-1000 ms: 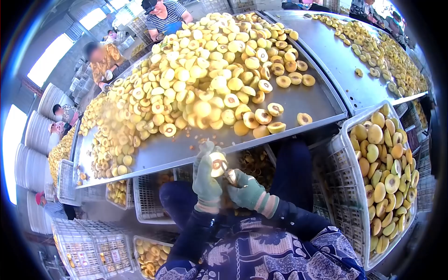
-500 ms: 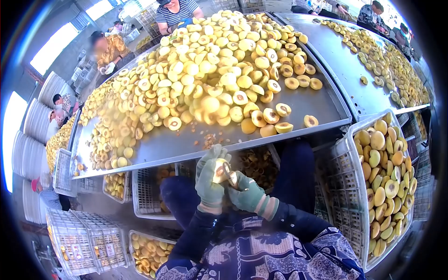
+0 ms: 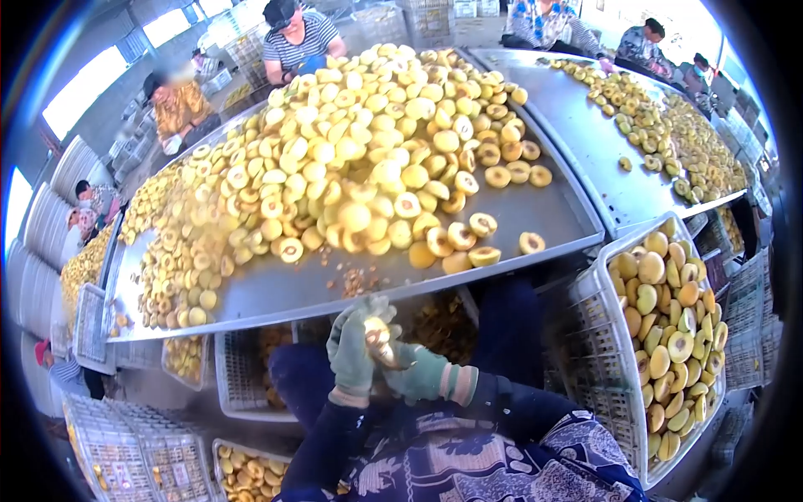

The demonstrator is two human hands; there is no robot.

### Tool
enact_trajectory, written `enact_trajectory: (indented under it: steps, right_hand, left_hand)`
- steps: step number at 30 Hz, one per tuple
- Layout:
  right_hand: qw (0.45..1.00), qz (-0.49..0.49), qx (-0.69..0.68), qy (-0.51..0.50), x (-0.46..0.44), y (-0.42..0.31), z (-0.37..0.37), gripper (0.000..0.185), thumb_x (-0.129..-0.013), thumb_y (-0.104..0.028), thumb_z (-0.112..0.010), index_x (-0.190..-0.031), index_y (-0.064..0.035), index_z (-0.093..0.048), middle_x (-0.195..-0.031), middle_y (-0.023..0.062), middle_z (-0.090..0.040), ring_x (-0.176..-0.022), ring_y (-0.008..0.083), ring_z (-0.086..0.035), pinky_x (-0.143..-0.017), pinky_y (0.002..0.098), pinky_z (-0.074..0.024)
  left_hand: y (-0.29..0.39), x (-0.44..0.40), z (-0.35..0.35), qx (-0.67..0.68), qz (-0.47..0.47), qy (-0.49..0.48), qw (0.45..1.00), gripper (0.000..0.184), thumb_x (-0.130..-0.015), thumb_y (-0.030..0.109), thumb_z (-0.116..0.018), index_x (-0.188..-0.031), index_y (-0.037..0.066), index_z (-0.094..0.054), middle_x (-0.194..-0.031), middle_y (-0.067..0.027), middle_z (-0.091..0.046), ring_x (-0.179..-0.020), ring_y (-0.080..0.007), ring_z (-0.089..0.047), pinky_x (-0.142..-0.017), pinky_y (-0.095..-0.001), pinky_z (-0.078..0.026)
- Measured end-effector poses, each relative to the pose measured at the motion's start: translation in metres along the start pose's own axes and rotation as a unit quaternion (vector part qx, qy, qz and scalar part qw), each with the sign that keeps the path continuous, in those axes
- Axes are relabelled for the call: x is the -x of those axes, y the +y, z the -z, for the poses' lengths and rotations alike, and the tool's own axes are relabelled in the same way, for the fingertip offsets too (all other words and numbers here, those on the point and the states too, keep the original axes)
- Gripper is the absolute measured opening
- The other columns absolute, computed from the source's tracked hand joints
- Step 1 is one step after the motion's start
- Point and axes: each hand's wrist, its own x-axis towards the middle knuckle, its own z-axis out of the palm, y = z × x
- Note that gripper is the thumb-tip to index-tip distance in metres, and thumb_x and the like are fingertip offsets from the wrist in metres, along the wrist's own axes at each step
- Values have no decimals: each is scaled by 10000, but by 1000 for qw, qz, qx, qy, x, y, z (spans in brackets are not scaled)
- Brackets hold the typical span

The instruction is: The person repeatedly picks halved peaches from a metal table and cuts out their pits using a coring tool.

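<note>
My left hand [image 3: 351,356], in a green work glove, closes round a halved yellow peach [image 3: 376,333] with its brown centre facing right. Close against it, my gloved right hand [image 3: 425,374] is curled round a small pitting knife, whose blade is mostly hidden and smeared at the fruit. Both hands are over my lap, just below the near edge of the metal table [image 3: 435,289]. On that table lies a large heap of peach halves [image 3: 335,159], with small brown pit scraps [image 3: 355,280] close to its near edge.
At my right stands a white plastic crate [image 3: 598,335] full of peach halves. More crates stand under the table and at lower left, one a stacked crate [image 3: 109,448]. A second metal table [image 3: 577,125] holds more fruit. Several co-workers sit around, one in a striped shirt [image 3: 303,46].
The view has shifted, so the table and crates sit lower and further left. My hands stay together at the peach half; the fruit has turned and the knife shows less.
</note>
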Motion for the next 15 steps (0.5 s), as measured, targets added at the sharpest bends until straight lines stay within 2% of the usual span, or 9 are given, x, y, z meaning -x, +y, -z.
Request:
enact_trajectory:
  steps: [2,3,6,7,10,11,15]
  right_hand:
    - [988,-9,107,-113,1,-8,11,300,-883,-421,-598,-922,-125,-629,-640,3,-565,-455,104,-525,-391,216,-396]
    - [986,39,56,-154,8,-10,14,254,-882,-366,-556,-886,-117,-606,-595,-1,-524,-387,84,-464,-338,206,-340]
    - [973,-39,-89,-211,8,-16,15,288,-883,-360,-568,-908,-75,-600,-568,-5,-500,-372,79,-425,-339,201,-331]
    - [951,-19,-159,-263,3,-8,14,290,-912,-311,-550,-933,-25,-590,-560,-14,-475,-350,74,-374,-334,203,-323]
    - [879,-25,-317,-355,-16,16,15,293,-954,-271,-503,-950,10,-584,-551,-25,-451,-345,69,-358,-334,199,-326]
    - [832,-7,-374,-410,-19,19,12,311,-995,-183,-398,-1039,74,-568,-525,-43,-448,-358,48,-385,-365,198,-360]
    - [780,-2,-421,-462,-37,31,0,336,-998,-195,-390,-1064,85,-563,-522,-52,-443,-362,48,-383,-369,203,-361]
  left_hand:
    - [3,0,5,-20,12,-45,999,250,-939,153,-548,-1121,-9,-603,-1109,-213,-641,-961,-347,-659,-710,-433,-606]
    - [2,0,5,-8,13,-44,999,239,-943,157,-544,-1113,5,-614,-1094,-199,-648,-951,-333,-661,-701,-424,-606]
    - [5,-3,-4,14,11,-29,999,235,-951,163,-535,-1109,10,-619,-1073,-181,-656,-951,-304,-659,-718,-404,-602]
    - [7,-1,-8,4,12,-16,1000,230,-942,152,-558,-1108,6,-623,-1078,-154,-660,-959,-262,-655,-747,-380,-595]
    - [4,-1,-8,-37,-15,40,998,219,-923,131,-592,-1099,6,-631,-1074,-119,-665,-965,-226,-650,-770,-358,-587]
    - [4,0,-5,-48,-37,34,998,215,-909,107,-611,-1100,12,-640,-1061,-94,-668,-962,-197,-650,-782,-349,-580]
    - [12,4,-1,-77,-93,51,991,217,-910,96,-608,-1111,24,-645,-1039,-86,-672,-916,-167,-653,-781,-334,-576]
